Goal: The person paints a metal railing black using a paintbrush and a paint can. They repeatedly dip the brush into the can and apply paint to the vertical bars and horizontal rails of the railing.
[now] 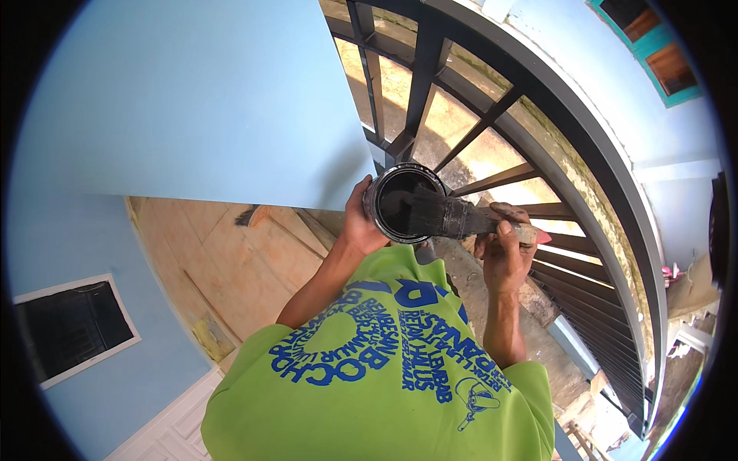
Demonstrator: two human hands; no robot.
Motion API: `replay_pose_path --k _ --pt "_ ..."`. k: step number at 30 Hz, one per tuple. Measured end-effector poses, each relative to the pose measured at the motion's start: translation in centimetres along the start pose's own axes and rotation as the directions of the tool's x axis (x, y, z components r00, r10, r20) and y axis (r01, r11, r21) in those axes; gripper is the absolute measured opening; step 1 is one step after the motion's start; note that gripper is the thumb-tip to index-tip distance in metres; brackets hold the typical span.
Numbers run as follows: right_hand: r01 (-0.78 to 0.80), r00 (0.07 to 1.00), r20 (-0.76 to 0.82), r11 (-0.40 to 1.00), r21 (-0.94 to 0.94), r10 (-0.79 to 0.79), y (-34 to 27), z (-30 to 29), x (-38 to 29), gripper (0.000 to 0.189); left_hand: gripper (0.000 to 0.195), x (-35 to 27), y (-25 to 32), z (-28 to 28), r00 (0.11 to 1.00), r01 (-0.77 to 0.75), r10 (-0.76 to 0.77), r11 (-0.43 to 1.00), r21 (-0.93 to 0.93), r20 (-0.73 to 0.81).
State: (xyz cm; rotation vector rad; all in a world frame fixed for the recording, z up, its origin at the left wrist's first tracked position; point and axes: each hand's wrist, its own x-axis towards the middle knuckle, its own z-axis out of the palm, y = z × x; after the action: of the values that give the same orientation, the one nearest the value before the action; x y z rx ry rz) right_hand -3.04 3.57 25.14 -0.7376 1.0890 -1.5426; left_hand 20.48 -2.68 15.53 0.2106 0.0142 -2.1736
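Note:
My left hand (363, 222) grips an open metal paint can (376, 203) by its side, its mouth facing up. Dark paint (398, 201) lies inside, and black paint coats the rim. A wide paintbrush (455, 217), its bristles and ferrule covered in black, reaches over the can's mouth. Whether the bristle tips touch the paint cannot be told. My right hand (507, 248) holds the brush by its wooden handle, which has a red end; the fingers are stained dark. Beyond the can stands a black metal railing (426, 75) with slanting bars.
A light blue wall (190, 104) rises close at the left, its edge near the can. The railing curves around the front and right. Below at the left, a broom head (253, 215) lies on the tiled floor (219, 248). A framed window (75, 328) is at the lower left.

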Motion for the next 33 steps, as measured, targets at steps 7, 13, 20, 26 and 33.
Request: replay_pose_path --k 7,13,20,26,33 --pt "-0.119 0.988 0.11 0.99 0.075 0.111 1.3 -1.6 -0.2 0.044 0.067 -0.5 -0.3 -0.9 0.999 0.016 -0.011 0.995 -0.1 0.05" --pt "0.004 0.986 0.164 0.984 0.181 -0.034 1.6 -3.2 0.2 0.043 0.066 -0.8 -1.4 -0.9 0.996 -0.013 0.023 0.993 -0.116 0.084" --pt "0.415 0.878 0.294 0.906 -0.079 -0.377 2.1 0.3 3.5 0.03 0.072 -3.4 -1.4 -1.8 1.0 0.018 -0.017 0.999 -0.051 0.023" --pt "0.772 0.636 0.455 0.491 -0.405 -0.623 8.2 7.5 9.8 0.032 0.069 -8.8 -0.8 -4.5 1.0 -0.016 0.016 1.0 0.018 0.024" --pt "0.76 0.647 0.438 0.486 -0.432 -0.624 11.1 11.8 14.2 0.033 0.085 -12.9 0.2 -6.8 0.998 -0.032 0.031 0.999 -0.019 -0.05"
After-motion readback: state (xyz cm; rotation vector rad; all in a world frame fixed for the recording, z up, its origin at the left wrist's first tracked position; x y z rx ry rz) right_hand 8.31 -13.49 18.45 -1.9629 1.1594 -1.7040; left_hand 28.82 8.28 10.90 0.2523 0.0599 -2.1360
